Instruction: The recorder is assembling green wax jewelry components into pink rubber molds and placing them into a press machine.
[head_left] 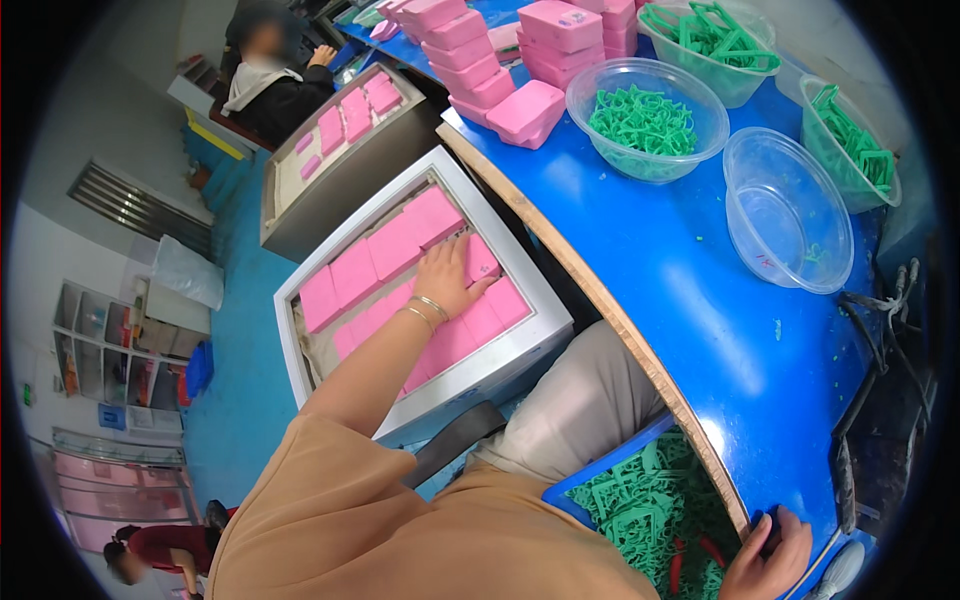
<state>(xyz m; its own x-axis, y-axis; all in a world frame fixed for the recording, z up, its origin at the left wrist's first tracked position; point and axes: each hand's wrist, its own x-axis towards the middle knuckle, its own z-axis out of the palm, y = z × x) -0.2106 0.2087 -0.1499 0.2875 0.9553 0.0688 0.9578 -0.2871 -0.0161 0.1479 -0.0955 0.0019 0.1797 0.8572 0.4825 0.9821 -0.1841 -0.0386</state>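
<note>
Currently left hand [447, 277] lies flat, fingers spread and gripping nothing, on a pink rectangular plastic case [478, 259] in the white-rimmed metal box [540, 300] of pink cases left of the blue table [700, 300], right hand [768, 552] curled over the table's near edge beside green plastic clips [650, 505], holding nothing I can see.

Flat pink rectangular blocks [395, 245] lie packed side by side in rows inside the white-rimmed box [530, 330], filling it nearly edge to edge.
</note>
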